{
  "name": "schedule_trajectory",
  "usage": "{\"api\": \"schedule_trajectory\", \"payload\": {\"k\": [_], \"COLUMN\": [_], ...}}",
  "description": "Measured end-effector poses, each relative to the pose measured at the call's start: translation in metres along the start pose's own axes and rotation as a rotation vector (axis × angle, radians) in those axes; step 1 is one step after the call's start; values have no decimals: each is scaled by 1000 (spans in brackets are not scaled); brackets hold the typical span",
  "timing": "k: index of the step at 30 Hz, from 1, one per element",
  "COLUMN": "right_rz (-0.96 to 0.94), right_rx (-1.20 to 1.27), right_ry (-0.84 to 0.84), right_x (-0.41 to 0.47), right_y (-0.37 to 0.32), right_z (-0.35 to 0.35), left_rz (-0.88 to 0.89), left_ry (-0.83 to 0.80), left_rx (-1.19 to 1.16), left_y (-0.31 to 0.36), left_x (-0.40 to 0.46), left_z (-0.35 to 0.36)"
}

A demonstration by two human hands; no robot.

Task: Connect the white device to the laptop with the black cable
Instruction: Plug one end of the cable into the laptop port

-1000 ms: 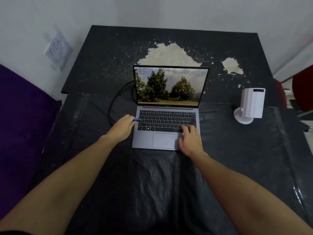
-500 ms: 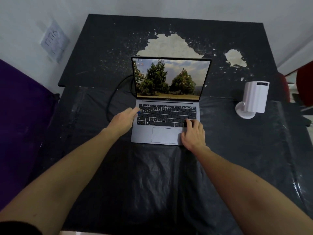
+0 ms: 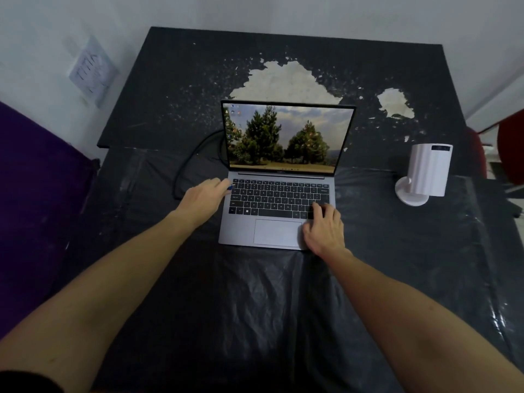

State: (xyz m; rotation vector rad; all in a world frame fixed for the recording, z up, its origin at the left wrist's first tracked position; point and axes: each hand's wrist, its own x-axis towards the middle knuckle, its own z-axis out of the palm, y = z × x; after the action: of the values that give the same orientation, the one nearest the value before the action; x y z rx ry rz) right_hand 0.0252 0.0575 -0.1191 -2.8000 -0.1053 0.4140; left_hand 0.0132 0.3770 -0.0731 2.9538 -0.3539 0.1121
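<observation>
1. My left hand [image 3: 202, 198] sits at the left edge of the open grey laptop [image 3: 279, 211], its grip pinching the blue-tipped plug [image 3: 230, 187] of the black cable [image 3: 181, 177].
2. The cable loops back behind the screen.
3. My right hand [image 3: 323, 228] rests flat on the palm rest, fingers spread, holding nothing.
4. The white cylindrical device on a round base [image 3: 425, 173] stands well apart on the right of the black plastic-covered tabletop [image 3: 255, 307].
</observation>
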Motion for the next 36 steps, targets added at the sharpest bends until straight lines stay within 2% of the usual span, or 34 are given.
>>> {"api": "schedule_trajectory", "payload": {"k": [2,6,10,14,21,26,36], "right_rz": [-2,16,97,97,102,124,161], "right_rx": [0,6,6,3,15,7,5], "right_ry": [5,24,-26,-41,2,45,121], "right_x": [1,4,4,3,3,4,6], "right_y": [0,2,9,14,15,13,12], "right_z": [0,3,13,19,27,35,43], "left_rz": [-66,-56,23,108,-61,18,15], "left_ry": [-55,-123,11,98,-64,-9,44], "left_rx": [-60,-86,-1,174,-70,2,-13], "left_y": [0,-1,-3,-12,-16,-31,-53], "left_x": [1,5,3,5,1,-3,7], "left_z": [2,5,5,4,16,30,55]}}
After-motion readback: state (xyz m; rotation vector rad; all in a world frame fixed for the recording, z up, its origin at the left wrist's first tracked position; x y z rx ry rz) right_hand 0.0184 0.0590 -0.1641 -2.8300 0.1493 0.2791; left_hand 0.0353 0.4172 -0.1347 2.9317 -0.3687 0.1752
